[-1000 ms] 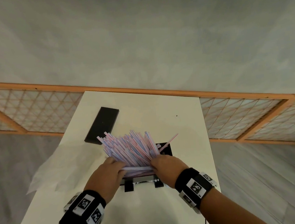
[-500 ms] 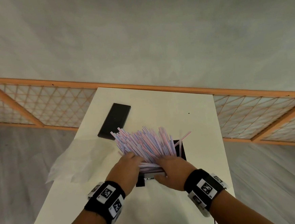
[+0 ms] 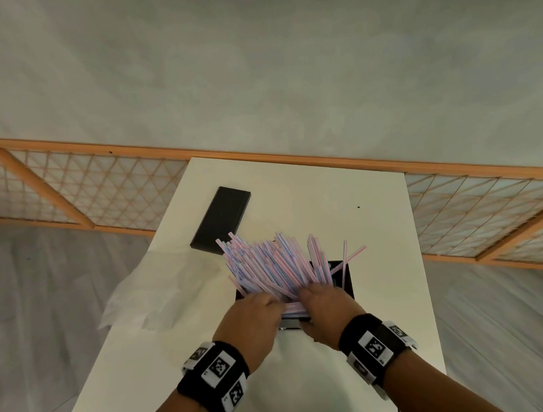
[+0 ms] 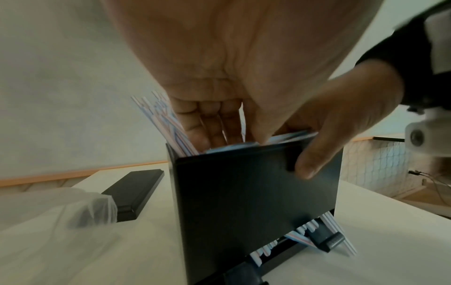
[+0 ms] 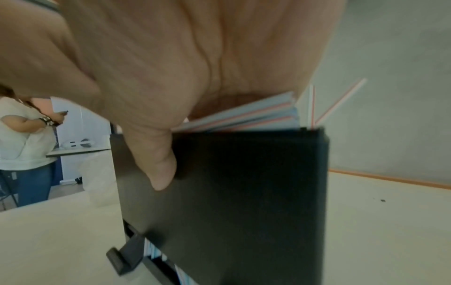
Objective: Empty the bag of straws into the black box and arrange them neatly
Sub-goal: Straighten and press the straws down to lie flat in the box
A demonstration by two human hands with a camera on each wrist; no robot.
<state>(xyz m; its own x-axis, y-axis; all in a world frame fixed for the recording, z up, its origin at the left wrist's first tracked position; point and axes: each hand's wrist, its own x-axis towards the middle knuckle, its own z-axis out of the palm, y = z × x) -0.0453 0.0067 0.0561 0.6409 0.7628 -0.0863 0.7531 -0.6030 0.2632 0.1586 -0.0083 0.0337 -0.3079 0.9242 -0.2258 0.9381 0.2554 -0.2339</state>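
Note:
The black box [image 3: 348, 276] stands upright on the white table, with a fan of pink-and-blue striped straws [image 3: 278, 263] sticking out of its top and leaning away to the left. My left hand [image 3: 256, 314] reaches into the box with straight fingers [image 4: 209, 125] pressing against the straws [image 4: 165, 123]. My right hand [image 3: 326, 305] grips the box's near wall [image 4: 244, 192]: its thumb [image 5: 158, 164] lies on the outside, and its fingers go over the rim among the straws [image 5: 256, 115]. Some straw ends show in the slot at the box's foot [image 4: 305, 231].
The flat black lid [image 3: 221, 224] lies at the table's back left. The clear plastic bag [image 3: 159, 289] lies crumpled over the left edge. A wooden lattice rail [image 3: 458, 204] runs behind the table. A person [image 5: 24, 144] stands in the background.
My two hands have drawn closer together at the box's near rim. The straw fan stands a little more bunched. The head camera has shifted.

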